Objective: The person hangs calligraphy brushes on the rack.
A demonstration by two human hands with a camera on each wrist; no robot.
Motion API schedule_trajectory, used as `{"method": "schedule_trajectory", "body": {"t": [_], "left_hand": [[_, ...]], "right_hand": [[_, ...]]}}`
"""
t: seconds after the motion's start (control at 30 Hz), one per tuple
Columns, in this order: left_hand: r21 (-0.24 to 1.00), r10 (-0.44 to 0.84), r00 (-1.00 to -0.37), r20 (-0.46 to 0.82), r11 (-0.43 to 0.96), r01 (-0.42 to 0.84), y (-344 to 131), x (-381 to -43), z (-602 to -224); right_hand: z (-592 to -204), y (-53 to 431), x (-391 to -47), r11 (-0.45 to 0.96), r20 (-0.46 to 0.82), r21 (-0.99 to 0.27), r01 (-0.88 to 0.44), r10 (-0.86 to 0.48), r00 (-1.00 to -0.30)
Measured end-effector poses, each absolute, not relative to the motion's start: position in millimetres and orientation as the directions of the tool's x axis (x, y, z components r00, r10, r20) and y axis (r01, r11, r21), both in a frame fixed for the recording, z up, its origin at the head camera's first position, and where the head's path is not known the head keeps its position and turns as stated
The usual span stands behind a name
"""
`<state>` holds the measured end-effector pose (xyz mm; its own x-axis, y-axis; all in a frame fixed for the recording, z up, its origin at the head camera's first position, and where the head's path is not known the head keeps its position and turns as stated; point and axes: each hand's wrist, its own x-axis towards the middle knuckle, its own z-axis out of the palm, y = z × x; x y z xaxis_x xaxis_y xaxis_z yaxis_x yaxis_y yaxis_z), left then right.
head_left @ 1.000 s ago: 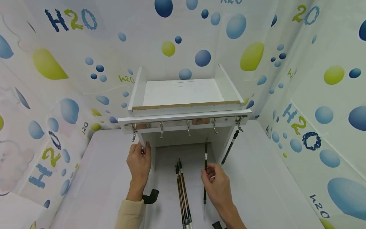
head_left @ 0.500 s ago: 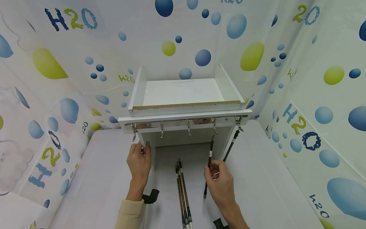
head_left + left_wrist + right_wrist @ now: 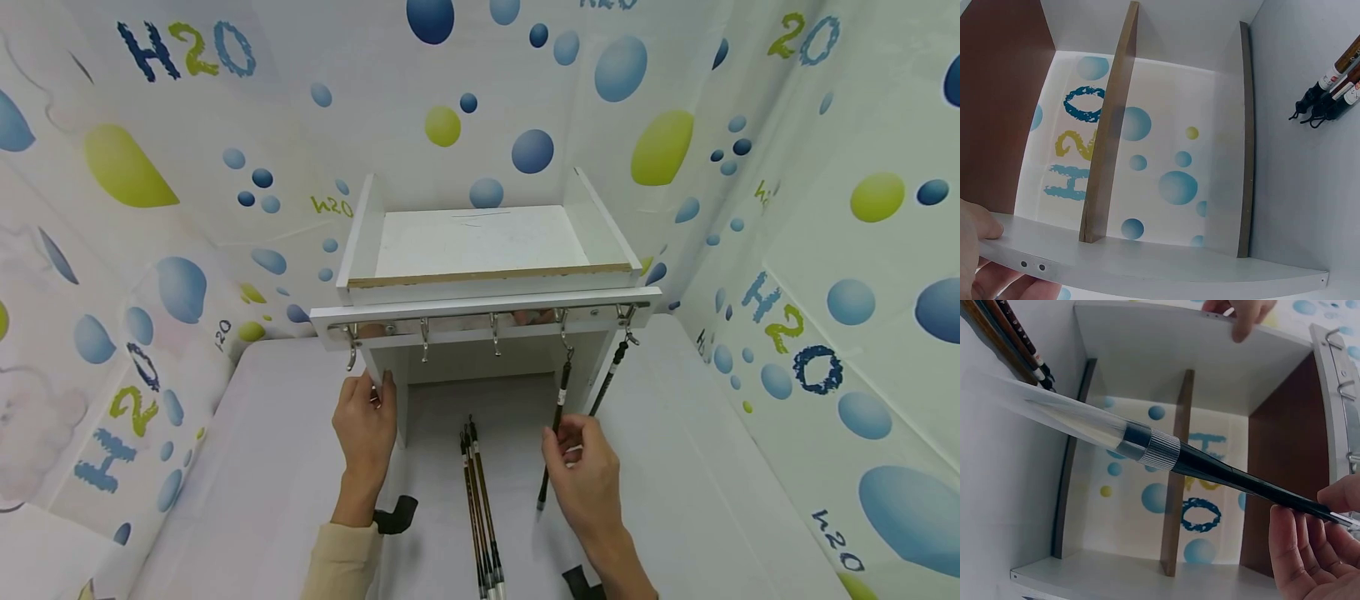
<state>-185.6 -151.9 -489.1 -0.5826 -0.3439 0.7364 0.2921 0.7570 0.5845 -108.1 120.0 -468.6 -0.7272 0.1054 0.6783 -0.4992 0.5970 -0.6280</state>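
Pinching a slim black brush (image 3: 562,394) between thumb and curled fingers of the right hand (image 3: 588,471), just below a silver metal hook (image 3: 565,329) — with open room leftward to brown-handled brushes (image 3: 478,500). Gripping a white wooden side panel (image 3: 1166,267) by its edge, left hand (image 3: 365,433) wrapped over. Showing pale bristles (image 3: 1088,423) — clearly only to the right-wrist view.

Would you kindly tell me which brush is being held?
The black brush pinched by the right hand; another black one hangs from the rightmost hook, brown ones lie flat.

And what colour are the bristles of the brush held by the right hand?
The bristles are creamy white, best seen in the right wrist view.
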Motion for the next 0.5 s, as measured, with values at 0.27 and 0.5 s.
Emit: {"method": "schedule_trajectory", "body": {"t": [0.27, 0.5], "left_hand": [[0.582, -0.340, -0.586, 0.735, 0.760, 0.289, -152.0, -185.3, -489.9], [0.589, -0.344, -0.595, 0.726, 0.758, 0.281, -151.7, -184.6, -489.6]], "right_hand": [[-468.7, 120.7, -111.4, 0.597, 0.675, -0.627, -0.500, 0.098, -0.731], [-467.1, 120.9, -113.5, 0.594, 0.681, -0.625, -0.506, 0.098, -0.726]]}}
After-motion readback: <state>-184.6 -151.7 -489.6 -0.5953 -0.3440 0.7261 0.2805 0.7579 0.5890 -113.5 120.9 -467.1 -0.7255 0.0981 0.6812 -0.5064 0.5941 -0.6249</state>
